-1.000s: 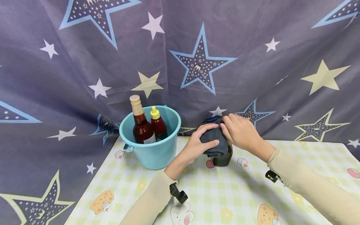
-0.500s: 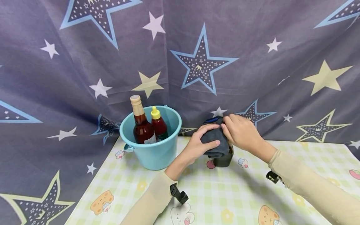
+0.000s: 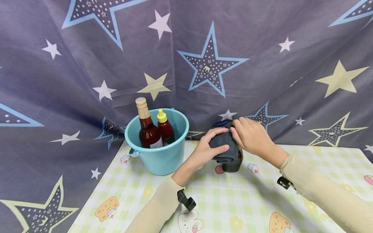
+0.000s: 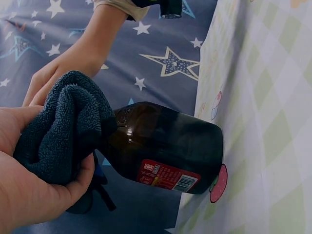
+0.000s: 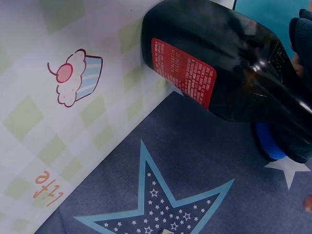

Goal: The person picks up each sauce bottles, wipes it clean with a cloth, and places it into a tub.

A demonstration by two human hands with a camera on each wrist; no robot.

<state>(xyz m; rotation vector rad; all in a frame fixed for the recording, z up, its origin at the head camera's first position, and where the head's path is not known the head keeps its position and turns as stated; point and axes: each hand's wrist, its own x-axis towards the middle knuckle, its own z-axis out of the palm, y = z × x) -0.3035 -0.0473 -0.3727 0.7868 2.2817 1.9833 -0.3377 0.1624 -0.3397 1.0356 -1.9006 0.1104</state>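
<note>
A dark brown, squarish bottle with a red label stands upright on the table behind my hands. Dark blue-grey terry cloth is bunched around its neck and upper part. My left hand grips the cloth from the left, thumb in front and fingers over the top. At the bottle's top, the curled fingers of my right hand hold its upper end, largely hidden by the cloth. A blue-and-black piece shows behind the cloth; what it is stays unclear.
A light-blue bucket stands to the left, close to my left forearm. Inside are a tall amber glass bottle and a red sauce bottle with a yellow cap. A checked cloth covers the table; a star-patterned curtain hangs behind.
Both hands keep their hold on the cloth and bottle, with hardly any visible movement. The whole head view has shifted slightly.
</note>
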